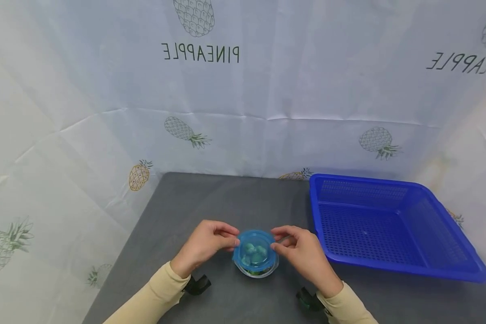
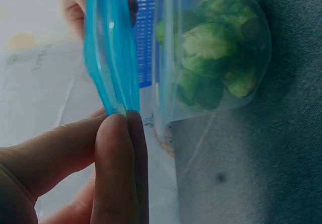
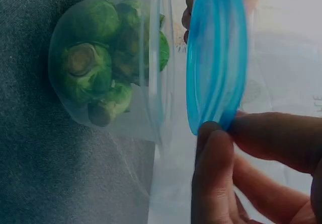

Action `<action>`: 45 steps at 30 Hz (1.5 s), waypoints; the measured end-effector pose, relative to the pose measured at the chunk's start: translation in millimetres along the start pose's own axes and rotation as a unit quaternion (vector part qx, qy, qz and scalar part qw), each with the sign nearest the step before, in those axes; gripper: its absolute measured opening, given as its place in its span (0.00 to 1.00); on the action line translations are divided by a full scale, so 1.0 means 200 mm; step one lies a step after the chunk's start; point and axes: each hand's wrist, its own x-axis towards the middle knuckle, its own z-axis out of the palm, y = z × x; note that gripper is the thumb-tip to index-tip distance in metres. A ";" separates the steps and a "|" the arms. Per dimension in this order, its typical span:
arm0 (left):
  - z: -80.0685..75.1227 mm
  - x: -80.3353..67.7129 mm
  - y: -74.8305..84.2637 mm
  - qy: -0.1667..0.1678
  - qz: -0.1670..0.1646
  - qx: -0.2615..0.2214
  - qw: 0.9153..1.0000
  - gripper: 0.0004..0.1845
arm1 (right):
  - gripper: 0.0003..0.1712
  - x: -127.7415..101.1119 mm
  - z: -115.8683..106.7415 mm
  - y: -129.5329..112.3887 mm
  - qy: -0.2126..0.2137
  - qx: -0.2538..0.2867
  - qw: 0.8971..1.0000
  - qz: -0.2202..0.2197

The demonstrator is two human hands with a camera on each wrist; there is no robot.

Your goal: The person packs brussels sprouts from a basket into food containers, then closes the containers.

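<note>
Lid work is at an in-between stage, as I judge it. The translucent blue lid point(image 1: 254, 245) is pinched at its rim by both hands: the left hand point(image 1: 204, 245) holds the edge at 9 o'clock between thumb and fingertips point(image 2: 113, 148), and the right hand point(image 1: 303, 252) pinches the edge at 3 o'clock. In both wrist views the lid stands apart from the mouth of the clear plastic container point(image 3: 108, 68), with a visible gap, so it is not seated on the rim. The container rests on the grey desk point(image 1: 227, 198), near the front edge, and is filled with Brussels sprouts point(image 3: 95, 58). A blue perforated basket point(image 1: 393, 225) sits at 3 o'clock from the container; nothing shows inside it.
</note>
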 end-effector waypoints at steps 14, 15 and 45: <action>0.05 -0.01 -0.01 0.026 -0.017 0.013 0.999 0.16 | 0.13 0.01 0.01 0.01 -0.027 -0.023 0.999 0.004; 0.05 -0.01 -0.01 0.029 -0.016 0.019 0.999 0.17 | 0.13 0.01 0.01 0.01 -0.028 -0.023 0.999 0.003; -0.04 0.06 -0.05 -0.077 -0.093 -0.015 0.993 0.18 | 0.16 0.03 0.11 0.08 -0.057 0.103 0.992 0.053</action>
